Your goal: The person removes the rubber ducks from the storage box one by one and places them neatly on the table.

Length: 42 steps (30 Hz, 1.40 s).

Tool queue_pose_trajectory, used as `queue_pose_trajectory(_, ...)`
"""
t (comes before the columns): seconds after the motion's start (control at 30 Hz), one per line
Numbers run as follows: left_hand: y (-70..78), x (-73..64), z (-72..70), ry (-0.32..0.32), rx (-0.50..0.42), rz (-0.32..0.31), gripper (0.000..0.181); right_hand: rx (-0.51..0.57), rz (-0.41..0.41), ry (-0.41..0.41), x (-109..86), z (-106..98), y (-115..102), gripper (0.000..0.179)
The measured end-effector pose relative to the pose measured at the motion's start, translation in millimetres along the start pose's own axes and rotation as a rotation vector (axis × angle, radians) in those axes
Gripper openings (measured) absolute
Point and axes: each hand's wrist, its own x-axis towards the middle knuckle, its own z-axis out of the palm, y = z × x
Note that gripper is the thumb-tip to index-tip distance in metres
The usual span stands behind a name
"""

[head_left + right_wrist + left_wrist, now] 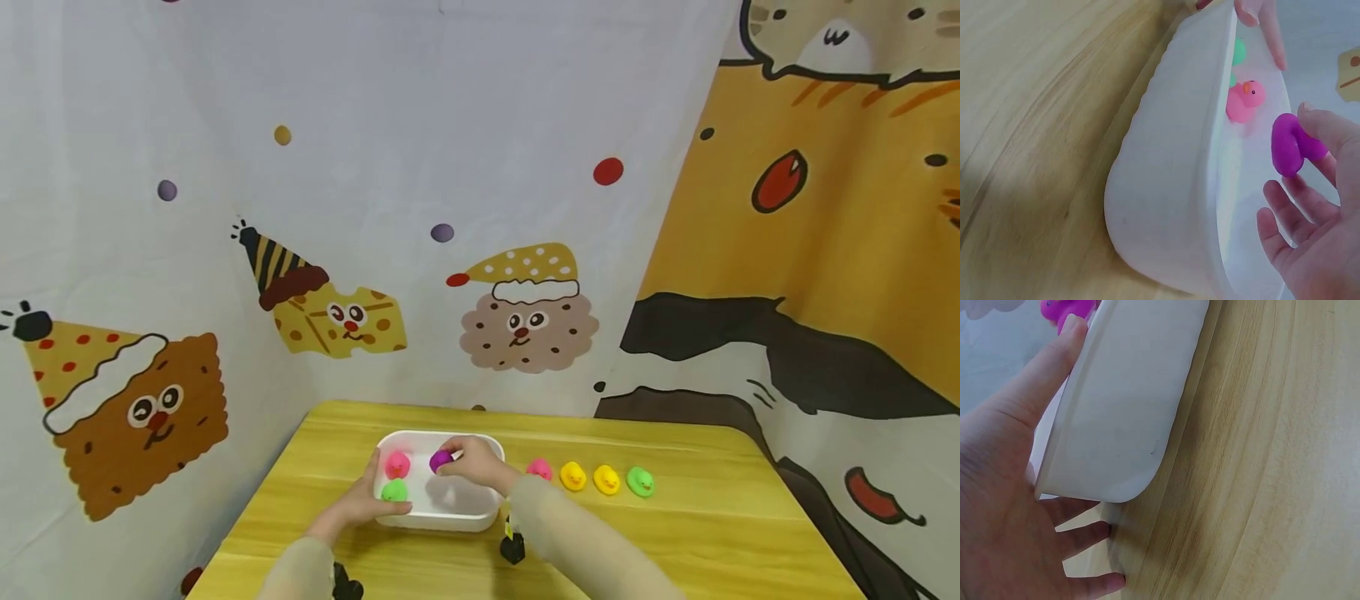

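A white plastic tub stands on the wooden table. My left hand rests against its left end, the thumb straight along the near rim and the other fingers spread along the outer side. Over the tub's inside, my right hand pinches a purple rubber duck between thumb and index finger, its other fingers loosely bent. In the tub's left part lie a pink rubber duck and a green rubber duck; the left thumb partly covers the green one.
Right of the tub, a row of ducks stands on the table: a pink duck partly behind the right arm, two yellow ones, the nearer being this yellow duck, and a green duck. A cartoon-printed cloth hangs behind the table.
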Motion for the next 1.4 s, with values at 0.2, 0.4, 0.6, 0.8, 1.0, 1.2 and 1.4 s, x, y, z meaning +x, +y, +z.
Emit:
queue_pose_trajectory(0.2,-11.5,9.9,-0.8,0.002,0.007,-0.048,0.13,-0.027,-0.011,0.009,-5.8,-9,-2,0.022)
queue_pose_trajectory(0.4,-15.8,13.6,-0.5,0.015,0.016,-0.03,0.132,0.029,-0.021,-0.011,-11.2,-14,-4,0.022)
queue_pose_trajectory(0.6,-4.9,6.1,-1.2,0.013,0.048,-0.013,0.13,0.077,-0.038,-0.011,-12.1,-17,-4,0.022)
queue_pose_trajectory(0.8,-4.1,6.3,-0.3,0.011,0.042,-0.055,0.13,0.063,-0.035,0.0,-15.8,-22,-8,0.023)
queue_pose_trajectory(1.0,-1.4,2.1,-0.1,0.004,0.044,-0.044,0.128,0.092,-0.028,0.027,-18.1,-29,-7,0.028)
queue_pose_trajectory(1.2,-3.3,2.5,-0.4,-0.003,0.025,-0.047,0.128,0.127,-0.019,0.042,-21.0,-37,-8,0.032)
queue_pose_trajectory(1.4,0.3,2.0,-1.4,-0.004,0.037,-0.062,0.128,0.138,-0.021,0.056,-25.9,-46,-8,0.035)
